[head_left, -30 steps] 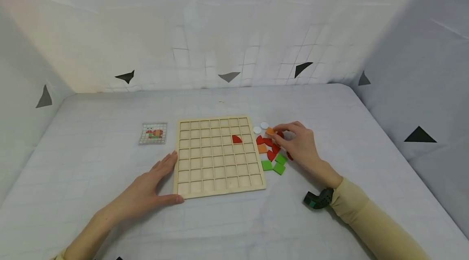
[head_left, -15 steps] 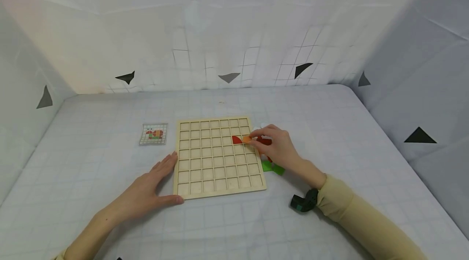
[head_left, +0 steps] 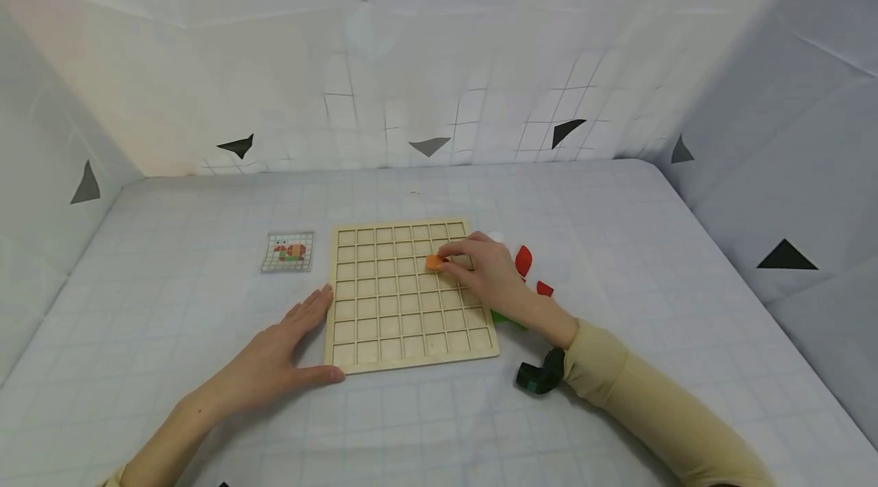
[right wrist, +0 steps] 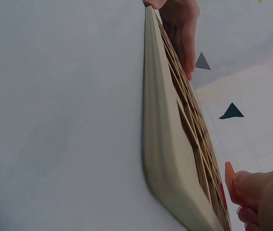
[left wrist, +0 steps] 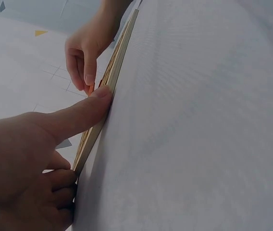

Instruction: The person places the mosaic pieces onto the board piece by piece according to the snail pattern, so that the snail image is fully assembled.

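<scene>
In the head view, the wooden grid board (head_left: 387,305) lies mid-table. My left hand (head_left: 274,354) rests against it, thumb by the near left corner and straight fingers along the left edge. The thumb (left wrist: 81,115) lies over the board's edge in the left wrist view. My right hand (head_left: 495,271) is over the board's right part, pinching a small orange square tile (head_left: 434,263) between thumb and fingertips. From the right wrist this orange tile (right wrist: 229,177) stands tilted just above the grid. A red quarter-round piece (right wrist: 223,196) sits in a cell, mostly hidden by the fingers from the head.
Left of the board lies a small pattern card (head_left: 288,251) with a coloured picture. Loose red pieces (head_left: 523,261), a green tile (head_left: 506,318) and a white disc (head_left: 496,237) lie to the right, partly behind my right hand. A dark device (head_left: 542,374) sits at the right wrist.
My right hand has picked the orange tile from the loose pieces and carried it left over the board, past the cell beside the red piece. The left hand stays put.
</scene>
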`<state>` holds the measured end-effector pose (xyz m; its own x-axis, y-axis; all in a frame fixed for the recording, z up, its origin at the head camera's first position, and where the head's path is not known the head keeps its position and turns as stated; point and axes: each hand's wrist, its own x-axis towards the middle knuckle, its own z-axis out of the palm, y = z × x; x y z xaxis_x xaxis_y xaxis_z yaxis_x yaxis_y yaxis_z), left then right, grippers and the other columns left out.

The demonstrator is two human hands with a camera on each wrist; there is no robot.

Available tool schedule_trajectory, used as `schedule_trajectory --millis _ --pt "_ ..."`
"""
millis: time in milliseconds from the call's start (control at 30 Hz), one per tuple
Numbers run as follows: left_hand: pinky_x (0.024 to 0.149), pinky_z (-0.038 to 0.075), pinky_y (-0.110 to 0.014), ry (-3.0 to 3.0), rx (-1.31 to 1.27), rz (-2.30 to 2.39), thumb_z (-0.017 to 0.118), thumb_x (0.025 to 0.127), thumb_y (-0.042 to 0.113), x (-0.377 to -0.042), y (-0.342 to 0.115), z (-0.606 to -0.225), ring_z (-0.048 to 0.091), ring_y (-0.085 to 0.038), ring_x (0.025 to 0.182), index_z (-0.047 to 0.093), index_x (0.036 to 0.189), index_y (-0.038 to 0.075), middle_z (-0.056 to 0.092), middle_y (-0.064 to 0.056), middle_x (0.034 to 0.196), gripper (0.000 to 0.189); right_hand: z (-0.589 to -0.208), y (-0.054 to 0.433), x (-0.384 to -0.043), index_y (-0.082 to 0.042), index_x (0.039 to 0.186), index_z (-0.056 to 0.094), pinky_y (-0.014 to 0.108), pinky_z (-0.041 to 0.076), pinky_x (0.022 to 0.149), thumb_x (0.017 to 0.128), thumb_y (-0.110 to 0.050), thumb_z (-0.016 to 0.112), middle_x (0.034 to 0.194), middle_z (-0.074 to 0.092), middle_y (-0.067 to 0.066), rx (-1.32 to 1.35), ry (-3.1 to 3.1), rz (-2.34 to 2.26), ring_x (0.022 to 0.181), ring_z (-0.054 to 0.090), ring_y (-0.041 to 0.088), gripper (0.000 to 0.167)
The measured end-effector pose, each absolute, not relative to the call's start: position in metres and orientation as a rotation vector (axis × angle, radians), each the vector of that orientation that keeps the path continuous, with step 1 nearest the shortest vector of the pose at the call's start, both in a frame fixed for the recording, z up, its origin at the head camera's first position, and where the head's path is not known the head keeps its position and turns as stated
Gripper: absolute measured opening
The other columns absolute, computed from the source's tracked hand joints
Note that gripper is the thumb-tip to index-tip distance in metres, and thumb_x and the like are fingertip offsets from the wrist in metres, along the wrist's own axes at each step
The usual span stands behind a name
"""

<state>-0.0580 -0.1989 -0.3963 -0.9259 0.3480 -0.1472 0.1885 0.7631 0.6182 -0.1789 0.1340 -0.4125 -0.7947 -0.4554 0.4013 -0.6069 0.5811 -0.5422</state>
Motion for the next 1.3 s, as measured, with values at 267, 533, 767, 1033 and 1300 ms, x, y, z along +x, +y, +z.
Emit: schedule_trajectory --millis 267,533,767,1033,1300 --pt "0.115 0.025 -0.066 2.701 0.433 0.920 0.072 0.075 0.070 -0.058 -0.198 -0.397 0.023 -0.043 0.150 0.018 0.161 0.020 0.020 -0.009 0.167 0.113 -0.420 0.124 -0.181 -0.008 0.107 0.076 0.030 0.054 0.073 0.088 -0.016 0.077 0.100 0.075 0.001 0.997 -2.512 0.911 0.095 0.061 0.017 0.021" --pt "0.114 0.026 -0.068 2.711 0.435 0.916 0.071 0.075 0.071 -0.058 -0.199 -0.397 0.023 -0.044 0.149 0.019 0.161 0.021 0.020 -0.009 0.167 0.113 -0.426 0.122 -0.181 -0.003 0.105 0.074 0.032 0.057 0.074 0.086 -0.008 0.078 0.100 0.075 0.006 1.107 -2.333 0.832 0.094 0.062 0.022 0.020" --pt "0.113 0.026 -0.069 2.726 0.439 0.903 0.071 0.075 0.071 -0.057 -0.200 -0.397 0.024 -0.044 0.149 0.018 0.161 0.020 0.021 -0.009 0.166 0.114 -0.427 0.121 -0.182 -0.003 0.110 0.072 0.034 0.058 0.081 0.088 -0.008 0.076 0.103 0.074 0.008 1.159 -2.330 0.811 0.097 0.063 0.023 0.023" --pt "0.114 0.025 -0.067 2.727 0.442 0.900 0.071 0.075 0.071 -0.058 -0.200 -0.398 0.024 -0.044 0.149 0.018 0.161 0.019 0.020 -0.010 0.166 0.114 -0.428 0.122 -0.183 -0.003 0.112 0.072 0.034 0.058 0.083 0.090 -0.006 0.074 0.104 0.074 0.008 1.170 -2.329 0.826 0.098 0.064 0.023 0.023" --pt "0.115 0.025 -0.066 2.718 0.437 0.909 0.072 0.075 0.070 -0.059 -0.199 -0.398 0.023 -0.043 0.149 0.018 0.161 0.019 0.020 -0.009 0.167 0.114 -0.429 0.124 -0.184 -0.003 0.114 0.071 0.037 0.057 0.084 0.088 -0.009 0.076 0.104 0.074 0.008 1.182 -2.322 0.808 0.100 0.063 0.023 0.027"
